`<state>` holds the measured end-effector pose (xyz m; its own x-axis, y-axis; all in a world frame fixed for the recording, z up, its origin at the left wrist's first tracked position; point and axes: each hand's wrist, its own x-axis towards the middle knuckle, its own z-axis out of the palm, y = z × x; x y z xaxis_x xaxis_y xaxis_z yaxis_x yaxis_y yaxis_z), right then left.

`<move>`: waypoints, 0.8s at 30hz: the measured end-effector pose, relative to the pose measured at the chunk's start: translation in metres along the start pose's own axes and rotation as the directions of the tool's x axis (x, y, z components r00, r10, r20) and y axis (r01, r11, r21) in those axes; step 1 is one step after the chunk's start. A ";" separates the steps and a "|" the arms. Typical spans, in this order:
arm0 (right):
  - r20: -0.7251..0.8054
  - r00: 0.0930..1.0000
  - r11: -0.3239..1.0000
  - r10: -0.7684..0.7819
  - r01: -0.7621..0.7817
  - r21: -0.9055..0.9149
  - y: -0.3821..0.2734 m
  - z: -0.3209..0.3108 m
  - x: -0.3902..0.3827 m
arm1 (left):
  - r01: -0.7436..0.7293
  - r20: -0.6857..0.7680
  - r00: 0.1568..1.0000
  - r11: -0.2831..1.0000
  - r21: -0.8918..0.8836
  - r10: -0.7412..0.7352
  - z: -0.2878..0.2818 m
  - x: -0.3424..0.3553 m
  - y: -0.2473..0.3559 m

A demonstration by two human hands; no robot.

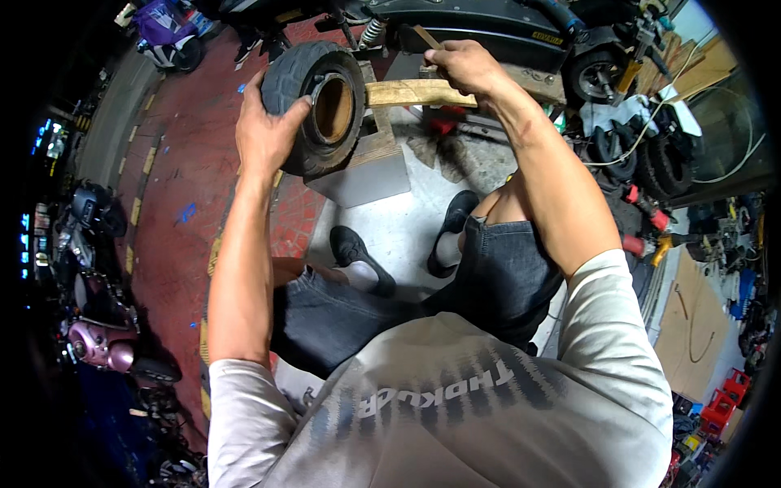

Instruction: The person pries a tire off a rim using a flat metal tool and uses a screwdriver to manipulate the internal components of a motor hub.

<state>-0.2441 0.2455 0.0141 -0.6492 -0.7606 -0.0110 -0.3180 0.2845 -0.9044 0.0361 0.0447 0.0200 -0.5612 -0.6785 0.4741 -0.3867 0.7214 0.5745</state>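
Note:
Upright in front of me stands a small black scooter tyre (285, 77) with its bare, rusty-looking wheel rim (333, 110) facing right. My left hand (268, 130) is closed round its left side, thumb on the sidewall near the rim and fingers over the tread. Farther right, my right hand (468, 67) is curled round a flat brown bar (425, 37); only its end shows above the fist, so its kind is unclear. Beneath that hand a pale wooden slat (407, 93) runs from beside the wheel to the right. A grey-sided wooden block (366, 179) stands below the wheel.
A dark scooter body (496, 37) with a coil spring (373, 32) lies across the far side. Loose tyres (663, 167) and tools crowd the right, beside a cardboard sheet (691, 325) and red crates (722, 403). Red paving (179, 179) and a parked pink motorbike (102, 346) are at left.

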 end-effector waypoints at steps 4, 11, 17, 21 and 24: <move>0.001 0.984 0.981 -0.178 0.178 -0.074 -0.006 0.030 -0.015 | -0.038 -0.034 0.999 0.989 -0.142 0.034 0.002 -0.023 0.002; 0.158 0.977 0.951 -0.140 0.178 -0.254 -0.007 0.044 -0.039 | -0.038 -0.023 0.999 0.950 -0.310 0.032 -0.001 -0.020 -0.012; 0.198 0.931 0.933 -0.307 0.335 -0.130 0.019 0.085 -0.035 | -0.090 0.012 0.995 0.954 -0.287 0.098 -0.003 -0.003 -0.023; 0.263 0.924 0.960 -0.277 0.259 0.103 0.022 0.126 -0.021 | -0.103 0.012 0.994 0.945 -0.310 0.112 0.001 0.010 -0.035; 0.275 0.878 0.920 -0.392 0.367 0.140 0.037 0.159 -0.008 | -0.026 0.070 0.996 0.921 -0.388 0.057 -0.001 0.016 -0.046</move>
<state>-0.1407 0.1695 -0.0873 -0.2558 -0.9396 0.2276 -0.4338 -0.0988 -0.8956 0.0455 0.0007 0.0020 -0.6324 -0.6245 0.4584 -0.0580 0.6282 0.7759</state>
